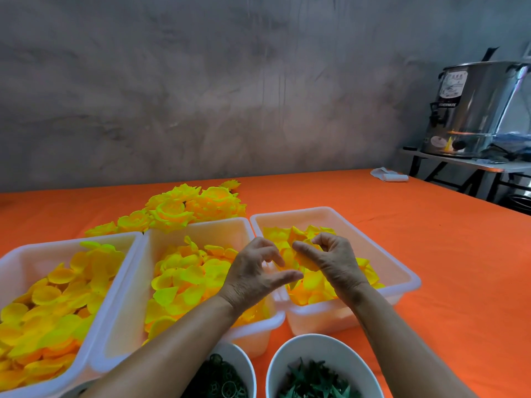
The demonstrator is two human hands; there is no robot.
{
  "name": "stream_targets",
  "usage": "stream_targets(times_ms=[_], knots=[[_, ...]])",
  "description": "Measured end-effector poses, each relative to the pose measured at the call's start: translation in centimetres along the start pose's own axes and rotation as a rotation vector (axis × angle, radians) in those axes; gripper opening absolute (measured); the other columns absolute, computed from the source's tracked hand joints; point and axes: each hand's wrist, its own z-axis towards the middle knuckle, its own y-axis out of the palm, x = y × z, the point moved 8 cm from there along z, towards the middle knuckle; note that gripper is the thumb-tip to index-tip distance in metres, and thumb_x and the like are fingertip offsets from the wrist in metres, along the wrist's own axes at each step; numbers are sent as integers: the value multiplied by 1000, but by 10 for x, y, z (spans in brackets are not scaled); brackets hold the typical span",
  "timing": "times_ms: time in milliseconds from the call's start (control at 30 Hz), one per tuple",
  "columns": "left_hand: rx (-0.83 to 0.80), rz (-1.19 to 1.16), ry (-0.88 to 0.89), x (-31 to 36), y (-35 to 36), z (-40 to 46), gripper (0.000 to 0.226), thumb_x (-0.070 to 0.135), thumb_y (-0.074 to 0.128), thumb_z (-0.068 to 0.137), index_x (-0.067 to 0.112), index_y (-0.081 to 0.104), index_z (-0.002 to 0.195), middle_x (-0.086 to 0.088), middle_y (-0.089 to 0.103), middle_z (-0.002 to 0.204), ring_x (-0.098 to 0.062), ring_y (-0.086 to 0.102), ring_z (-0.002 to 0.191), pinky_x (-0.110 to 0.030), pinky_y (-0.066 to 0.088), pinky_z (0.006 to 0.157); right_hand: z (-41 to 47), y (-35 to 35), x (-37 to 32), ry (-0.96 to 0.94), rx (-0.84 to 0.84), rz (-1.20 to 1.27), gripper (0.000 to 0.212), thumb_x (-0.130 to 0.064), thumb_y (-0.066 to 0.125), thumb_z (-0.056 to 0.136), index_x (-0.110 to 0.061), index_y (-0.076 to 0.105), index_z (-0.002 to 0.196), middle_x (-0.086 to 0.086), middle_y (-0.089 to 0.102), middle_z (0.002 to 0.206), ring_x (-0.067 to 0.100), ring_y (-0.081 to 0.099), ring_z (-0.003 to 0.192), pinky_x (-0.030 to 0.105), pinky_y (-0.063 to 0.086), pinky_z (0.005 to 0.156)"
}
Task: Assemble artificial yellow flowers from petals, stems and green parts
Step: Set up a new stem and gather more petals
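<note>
Yellow petals (311, 282) fill my right-hand white bin (402, 271), where my right hand (334, 264) pinches one and my left hand (255, 271) hovers, fingers loosely curled.

We see the left bin (94, 285) cut off by the left and bottom edges. The two bowls (290, 357) are cut by the bottom edge, so their green parts (313, 380) show only partly. We cannot tell whether the right hand (330, 262) pinches a petal. The urn (474, 110) label is too small to read.
</note>
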Motion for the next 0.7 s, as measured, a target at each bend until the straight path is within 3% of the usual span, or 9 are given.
stream_targets(times_ms=[167,333,467,567,700], knots=[[-25,-43,-40,-3,4,1,21,17,81,72,0,69,75,-11,59,92,-24,56,82,-27,42,69,-3,14,-8,-45,-124,-81,34,-23,81,69,-11,50,65,9,35,65,17,35,62,30,34,54],[-25,-107,-78,-9,0,4,8,4,69,82,-2,69,76,-8,62,92,-15,58,86,-24,45,78,-3,13,-6,-3,-142,-11,37,-44,76,63,-14,53,59,8,48,60,12,44,52,20,37,48],[-28,-96,-84,-11,1,4,10,6,65,86,-1,66,79,-10,64,85,-18,57,81,-33,46,79,-3,15,-7,-7,-178,-2,43,-47,76,61,-8,59,68,12,52,65,13,47,52,22,39,48],[2,-108,-113,-16,-2,4,12,9,64,87,-1,66,81,-3,58,71,-12,49,67,-35,44,69,-6,18,-9,7,-216,-20,42,-37,81,58,-7,61,80,7,51,71,16,52,58,26,42,51],[35,-109,-132,-19,-6,4,13,8,64,88,0,64,78,1,51,63,-11,43,60,-34,40,61,-7,20,-7,49,-269,26,10,-10,74,76,-11,68,84,-1,67,69,9,63,60,22,49,52]])
